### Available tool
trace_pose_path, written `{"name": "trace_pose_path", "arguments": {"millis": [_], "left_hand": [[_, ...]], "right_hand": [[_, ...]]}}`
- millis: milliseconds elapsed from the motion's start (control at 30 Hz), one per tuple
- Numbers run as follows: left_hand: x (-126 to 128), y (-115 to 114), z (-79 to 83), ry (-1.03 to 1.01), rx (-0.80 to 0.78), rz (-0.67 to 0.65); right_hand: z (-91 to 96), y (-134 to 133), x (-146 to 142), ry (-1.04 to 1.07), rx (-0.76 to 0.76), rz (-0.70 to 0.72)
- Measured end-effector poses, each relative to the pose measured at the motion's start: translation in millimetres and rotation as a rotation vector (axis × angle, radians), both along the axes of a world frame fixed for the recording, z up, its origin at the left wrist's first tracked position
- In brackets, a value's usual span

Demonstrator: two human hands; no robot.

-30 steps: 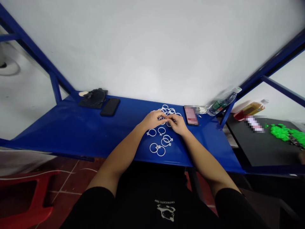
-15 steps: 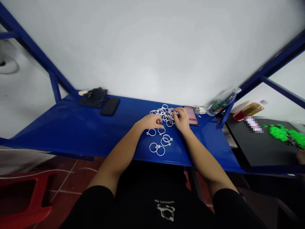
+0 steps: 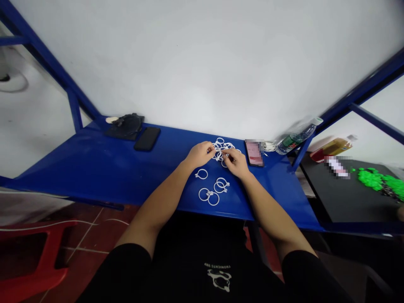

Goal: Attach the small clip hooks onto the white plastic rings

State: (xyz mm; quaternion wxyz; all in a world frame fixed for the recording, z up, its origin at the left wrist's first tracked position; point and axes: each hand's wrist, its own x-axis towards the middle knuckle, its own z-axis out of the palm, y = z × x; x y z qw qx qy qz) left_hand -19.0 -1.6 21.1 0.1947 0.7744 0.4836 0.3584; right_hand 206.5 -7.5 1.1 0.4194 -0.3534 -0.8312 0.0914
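A pile of white plastic rings (image 3: 227, 145) with small tabs lies on the blue table. My left hand (image 3: 202, 154) is at the pile's left side, thumb and fingers pinched on a white ring (image 3: 217, 156). From the right, my right hand (image 3: 236, 162) comes close to the same ring, its fingertips closed together at the ring's edge. Some of the pile is hidden behind my fingers. Nearer to me lie several separate rings: a single ring (image 3: 202, 174), an overlapping pair (image 3: 221, 185), and another pair (image 3: 208, 196) touching at their tabs.
The blue table (image 3: 104, 168) stands against a white wall. To the left lie a black phone (image 3: 147, 139) and a dark bag (image 3: 126, 126). On the right are a lit phone (image 3: 254, 152), a white cable (image 3: 269, 146) and a plastic bottle (image 3: 298, 135). Green pieces (image 3: 374, 177) lie on a black side table.
The ring below my left hand has left its spot on the table. My left hand has moved up to the pile, and my right hand has shifted slightly down and left, fingertips closed.
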Motion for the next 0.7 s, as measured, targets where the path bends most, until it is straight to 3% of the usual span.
{"name": "trace_pose_path", "arguments": {"millis": [233, 467, 700], "left_hand": [[6.4, 1.7, -8.1, -0.026, -0.017, 0.003], [9.4, 1.2, -10.9, -0.023, -0.020, 0.026], [8.6, 1.5, -14.8, -0.121, 0.054, -0.052]], "right_hand": [[-1.4, -3.3, -3.8, -0.011, 0.003, 0.000], [0.3, -6.0, -6.3, -0.059, 0.027, 0.089], [-0.7, -5.3, -7.0, -0.006, 0.048, -0.048]]}}
